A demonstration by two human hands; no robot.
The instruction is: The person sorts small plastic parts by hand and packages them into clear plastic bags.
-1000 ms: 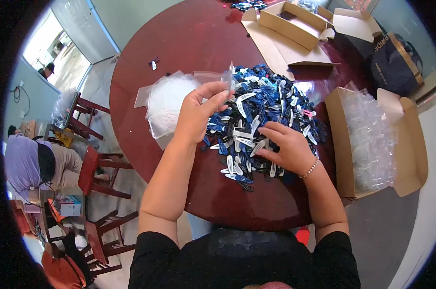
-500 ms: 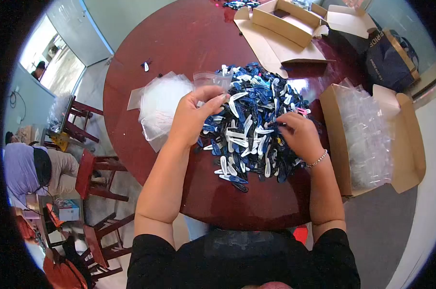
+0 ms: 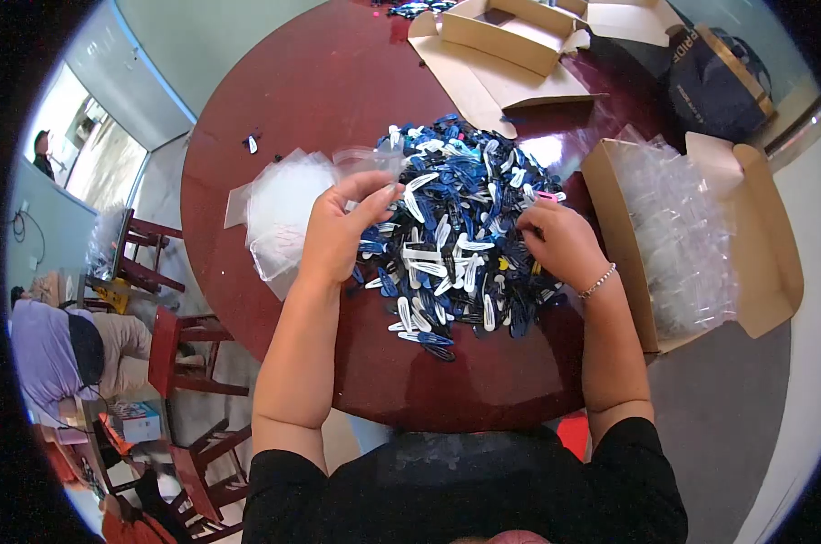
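Note:
A large heap of snap hair clips (image 3: 442, 245), mostly navy, black and white, is spread on the table. My left hand (image 3: 342, 222) is at the heap's left edge, its thumb and fingers pinching a clear plastic bag (image 3: 367, 161) that extends above them. On the right side of the heap, my right hand (image 3: 560, 240) has its fingertips drawn together at a white hair clip (image 3: 528, 194); the grip is partly hidden. A pink clip (image 3: 546, 196) shows just above those fingers. Beside my left hand lies a fanned stack of clear bags (image 3: 288, 204).
An open cardboard box (image 3: 624, 258) of filled clear bags stands right of the heap. Another open carton (image 3: 501, 41) lies at the back. A dark paper bag (image 3: 719, 86) is at far right. Stools (image 3: 188, 349) and a seated person (image 3: 57, 344) are to the left.
The view has shifted slightly, so the table appears further left. My right hand's fingers have moved up the heap towards the pink clip and drawn together. My left hand still holds the bag.

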